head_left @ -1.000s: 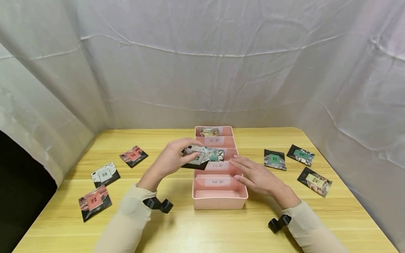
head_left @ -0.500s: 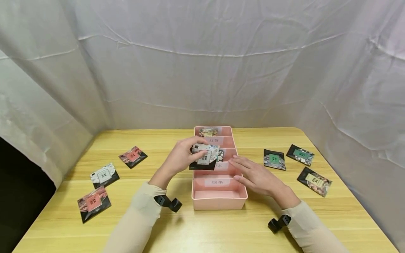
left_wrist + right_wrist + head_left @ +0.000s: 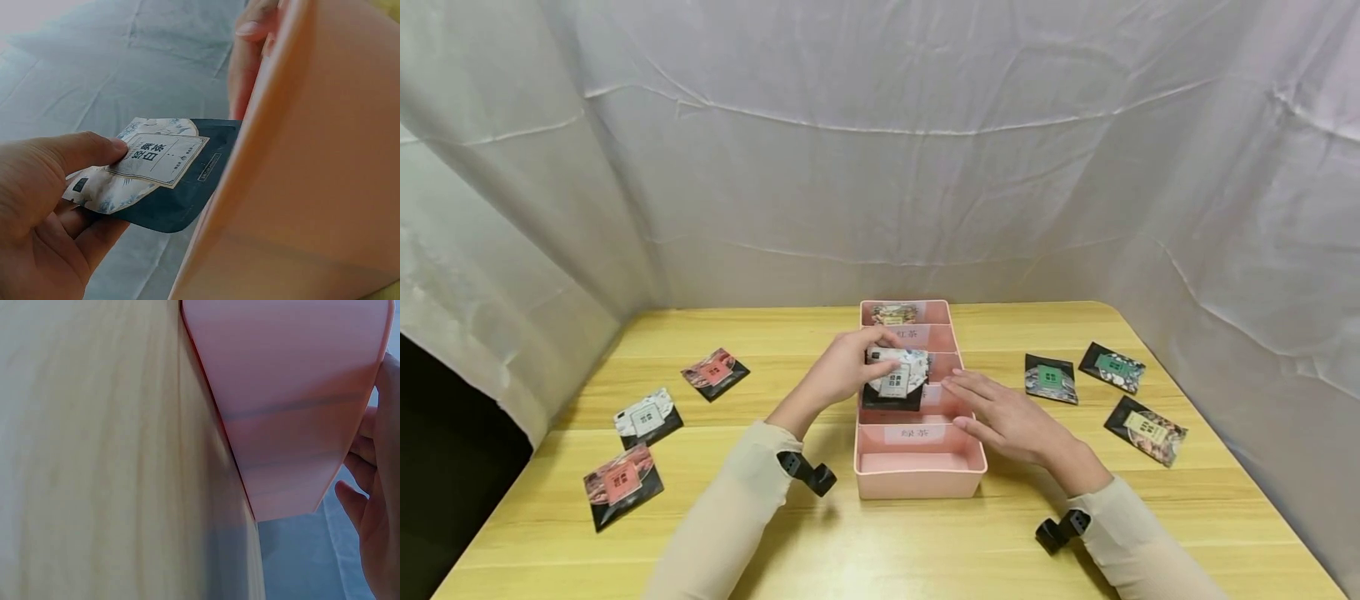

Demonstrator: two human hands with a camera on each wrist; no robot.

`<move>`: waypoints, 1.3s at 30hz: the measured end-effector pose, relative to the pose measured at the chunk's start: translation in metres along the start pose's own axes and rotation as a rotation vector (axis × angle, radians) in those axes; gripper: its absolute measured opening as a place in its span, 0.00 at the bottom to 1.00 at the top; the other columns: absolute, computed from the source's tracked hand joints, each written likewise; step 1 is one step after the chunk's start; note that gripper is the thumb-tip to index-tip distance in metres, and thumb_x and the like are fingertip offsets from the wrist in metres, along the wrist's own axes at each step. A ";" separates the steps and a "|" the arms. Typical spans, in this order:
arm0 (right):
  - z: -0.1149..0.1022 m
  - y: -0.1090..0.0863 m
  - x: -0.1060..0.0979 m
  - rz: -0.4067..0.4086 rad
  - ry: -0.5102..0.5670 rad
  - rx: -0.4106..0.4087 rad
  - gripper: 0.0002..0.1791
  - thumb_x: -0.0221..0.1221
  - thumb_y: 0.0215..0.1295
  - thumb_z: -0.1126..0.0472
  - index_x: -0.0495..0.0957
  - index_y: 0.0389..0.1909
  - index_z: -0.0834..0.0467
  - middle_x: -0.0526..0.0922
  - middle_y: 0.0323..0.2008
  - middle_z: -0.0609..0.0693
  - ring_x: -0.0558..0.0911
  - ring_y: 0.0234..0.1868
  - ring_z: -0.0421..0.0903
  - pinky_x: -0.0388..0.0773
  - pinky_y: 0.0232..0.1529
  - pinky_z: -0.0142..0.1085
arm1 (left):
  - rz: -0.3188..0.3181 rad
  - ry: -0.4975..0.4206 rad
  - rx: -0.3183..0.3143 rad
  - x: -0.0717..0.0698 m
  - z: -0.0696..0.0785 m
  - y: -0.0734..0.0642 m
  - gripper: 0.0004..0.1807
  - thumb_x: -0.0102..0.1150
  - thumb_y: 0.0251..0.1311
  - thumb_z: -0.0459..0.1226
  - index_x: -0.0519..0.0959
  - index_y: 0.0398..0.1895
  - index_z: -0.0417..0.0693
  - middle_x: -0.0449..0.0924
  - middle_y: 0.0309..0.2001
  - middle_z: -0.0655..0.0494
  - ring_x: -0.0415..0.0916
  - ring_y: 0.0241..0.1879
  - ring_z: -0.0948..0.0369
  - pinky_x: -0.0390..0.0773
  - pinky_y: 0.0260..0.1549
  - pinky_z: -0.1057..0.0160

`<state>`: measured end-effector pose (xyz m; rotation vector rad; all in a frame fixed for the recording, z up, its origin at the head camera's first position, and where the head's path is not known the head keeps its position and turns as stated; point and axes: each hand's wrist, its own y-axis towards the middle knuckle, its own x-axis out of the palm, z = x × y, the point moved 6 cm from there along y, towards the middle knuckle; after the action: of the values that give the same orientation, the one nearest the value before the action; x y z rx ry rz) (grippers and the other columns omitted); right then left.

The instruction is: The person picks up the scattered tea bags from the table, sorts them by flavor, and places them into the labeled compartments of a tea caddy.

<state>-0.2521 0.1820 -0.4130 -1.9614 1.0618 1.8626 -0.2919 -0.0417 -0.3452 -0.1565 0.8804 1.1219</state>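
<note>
Shows a red-labelled packet at far left on the wooden table, with a pale-labelled packet just behind and a second red-labelled packet farther back. Pinches a white-and-black packet with the left hand, thumb pressed on top and fingers curled beneath, parted only by the packet's thickness. Holds this packet face up over the middle of the pink box; cannot tell about contact with the rim. Shows a yellowish packet in the rearmost compartment. Rests the right hand on the box's right rim, fingers loosely straight, thumb apart, gripping nothing. Shows a green-labelled packet farther right, then a second green-labelled packet and a yellow-labelled packet.
</note>
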 end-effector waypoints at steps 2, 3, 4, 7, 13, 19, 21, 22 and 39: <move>0.000 0.000 0.000 -0.002 -0.001 0.002 0.31 0.50 0.74 0.45 0.62 0.74 0.52 0.63 0.72 0.54 0.62 0.71 0.54 0.64 0.66 0.54 | -0.031 0.007 -0.005 0.004 0.000 0.003 0.11 0.65 0.63 0.38 0.80 0.47 0.50 0.82 0.46 0.56 0.78 0.47 0.58 0.78 0.47 0.57; 0.000 0.000 0.000 -0.003 -0.001 0.003 0.31 0.50 0.74 0.45 0.62 0.74 0.52 0.63 0.72 0.54 0.62 0.71 0.54 0.64 0.66 0.54 | -0.045 0.013 -0.007 0.006 -0.001 0.004 0.11 0.65 0.63 0.38 0.80 0.47 0.50 0.82 0.45 0.56 0.78 0.46 0.59 0.78 0.46 0.58; 0.001 0.000 0.001 -0.005 -0.003 0.006 0.31 0.50 0.74 0.45 0.62 0.74 0.52 0.62 0.72 0.54 0.61 0.71 0.54 0.64 0.66 0.54 | -0.059 0.025 -0.009 0.008 -0.001 0.006 0.10 0.65 0.63 0.38 0.80 0.47 0.50 0.82 0.44 0.57 0.78 0.45 0.59 0.79 0.45 0.60; 0.000 0.000 0.000 -0.009 -0.010 0.007 0.31 0.49 0.74 0.45 0.61 0.74 0.53 0.62 0.72 0.54 0.61 0.72 0.54 0.64 0.66 0.54 | -0.101 0.051 -0.007 0.015 0.000 0.008 0.09 0.65 0.63 0.37 0.80 0.45 0.50 0.82 0.41 0.58 0.78 0.42 0.61 0.79 0.42 0.62; 0.000 0.000 0.000 -0.019 -0.013 0.011 0.31 0.48 0.75 0.46 0.61 0.74 0.52 0.61 0.73 0.54 0.60 0.72 0.54 0.63 0.66 0.55 | -0.171 0.115 0.028 0.025 0.002 0.007 0.08 0.63 0.64 0.38 0.80 0.45 0.52 0.82 0.39 0.59 0.79 0.41 0.63 0.78 0.43 0.62; 0.000 0.000 0.000 -0.015 -0.019 0.004 0.31 0.48 0.75 0.46 0.60 0.75 0.52 0.62 0.72 0.55 0.60 0.72 0.54 0.63 0.66 0.54 | -0.221 0.154 0.065 0.033 0.002 0.006 0.07 0.62 0.65 0.38 0.80 0.45 0.54 0.83 0.40 0.60 0.80 0.41 0.64 0.79 0.44 0.64; 0.000 0.000 0.000 -0.013 -0.013 0.000 0.31 0.48 0.75 0.46 0.60 0.74 0.52 0.62 0.72 0.55 0.61 0.72 0.54 0.64 0.66 0.54 | -0.232 0.156 0.078 0.035 0.002 0.005 0.07 0.62 0.65 0.37 0.80 0.45 0.53 0.83 0.40 0.60 0.80 0.41 0.64 0.79 0.44 0.64; 0.000 0.000 0.000 -0.011 -0.011 -0.002 0.31 0.49 0.75 0.46 0.60 0.74 0.52 0.63 0.72 0.55 0.61 0.72 0.54 0.64 0.66 0.54 | -0.237 0.157 0.083 0.036 0.002 0.004 0.07 0.62 0.65 0.37 0.80 0.45 0.54 0.83 0.40 0.60 0.80 0.42 0.64 0.79 0.44 0.64; 0.000 0.000 0.000 0.009 0.001 -0.023 0.31 0.50 0.74 0.47 0.62 0.74 0.54 0.64 0.71 0.55 0.62 0.71 0.54 0.66 0.64 0.54 | -0.300 0.223 0.115 0.051 0.002 -0.002 0.08 0.59 0.67 0.37 0.80 0.47 0.54 0.85 0.41 0.59 0.81 0.42 0.64 0.73 0.55 0.54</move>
<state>-0.2520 0.1820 -0.4127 -1.9732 1.0556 1.8867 -0.2815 -0.0053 -0.3794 -0.3128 1.0779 0.7817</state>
